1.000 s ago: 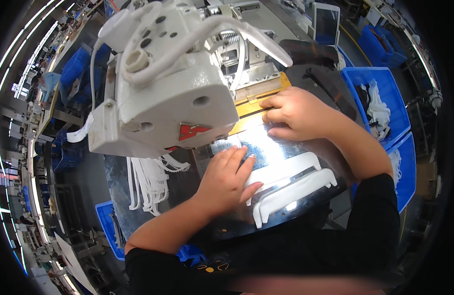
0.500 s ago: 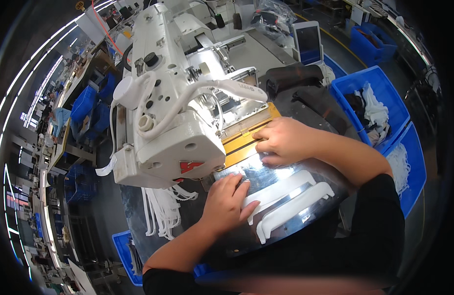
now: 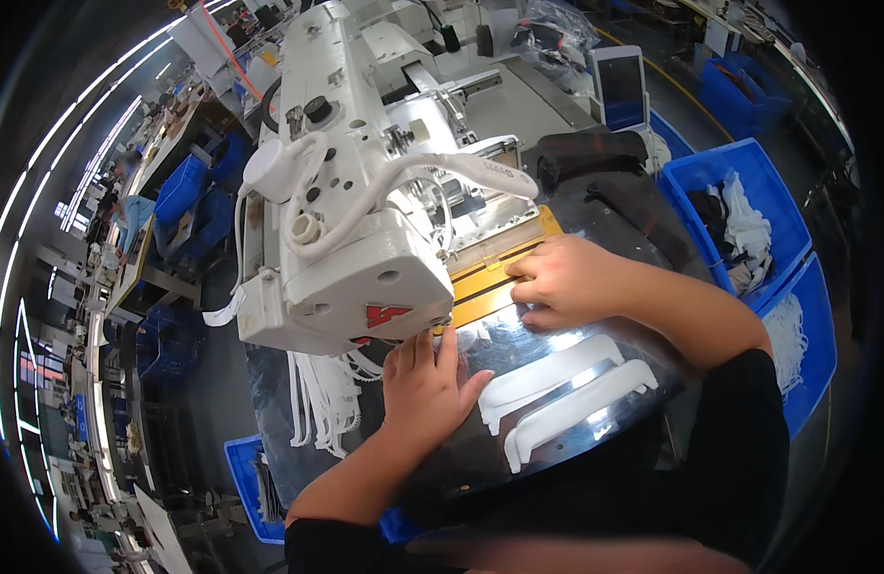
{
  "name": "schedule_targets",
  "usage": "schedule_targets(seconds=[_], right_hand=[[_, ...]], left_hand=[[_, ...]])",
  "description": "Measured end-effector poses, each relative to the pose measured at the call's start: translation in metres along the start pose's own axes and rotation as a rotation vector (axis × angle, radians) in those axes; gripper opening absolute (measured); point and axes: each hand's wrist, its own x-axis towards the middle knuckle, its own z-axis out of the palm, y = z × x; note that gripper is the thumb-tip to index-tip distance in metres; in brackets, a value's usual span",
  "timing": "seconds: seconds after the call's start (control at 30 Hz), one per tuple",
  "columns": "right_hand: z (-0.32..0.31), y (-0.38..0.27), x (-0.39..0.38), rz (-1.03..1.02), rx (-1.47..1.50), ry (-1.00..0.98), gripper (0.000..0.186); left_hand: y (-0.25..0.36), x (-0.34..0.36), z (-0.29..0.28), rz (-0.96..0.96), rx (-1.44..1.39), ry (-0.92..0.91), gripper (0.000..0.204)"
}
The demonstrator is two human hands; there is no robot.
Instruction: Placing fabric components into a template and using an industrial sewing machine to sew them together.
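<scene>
Left hand (image 3: pixel 425 390) lay flat, palm down, fingers together and extended, pressing on the shiny metal work plate (image 3: pixel 519 335) just below the head of the white sewing machine (image 3: pixel 346 239); it gripped nothing. Right hand (image 3: pixel 566 282) rested with fingers curled loosely, tips pressed onto a clear plastic template (image 3: pixel 504 330) at the edge of the yellow guide bar (image 3: pixel 490 277); whether anything was pinched under the fingers could not be told. The template looked transparent and glossy, reflecting light. Two white curved padded strips (image 3: pixel 566 397) lay side by side just right of the left hand, below the right hand. White elastic bands (image 3: pixel 322 402) hung left of the left hand. Blue bin (image 3: pixel 696 182) stood beyond the right forearm.
</scene>
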Motion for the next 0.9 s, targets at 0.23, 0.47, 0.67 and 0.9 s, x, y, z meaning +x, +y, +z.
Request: schedule_targets(seconds=[0.23,0.47,0.67,0.9], right_hand=[[-0.006,-0.007,0.005,-0.002,0.021,-0.055,0.023],[0.000,-0.012,0.009,-0.039,0.025,-0.019,0.028],[0.003,-0.016,0.009,-0.035,-0.003,-0.033,0.036],[0.004,-0.020,0.012,-0.018,0.025,-0.035,0.038]], left_hand=[[-0.006,-0.002,-0.016,0.018,-0.008,-0.113,0.078],[-0.018,-0.008,-0.003,0.052,0.002,-0.057,0.080],[-0.028,-0.005,0.002,0.082,-0.102,-0.045,0.080],[-0.030,-0.006,0.004,0.079,-0.124,-0.006,0.079]])
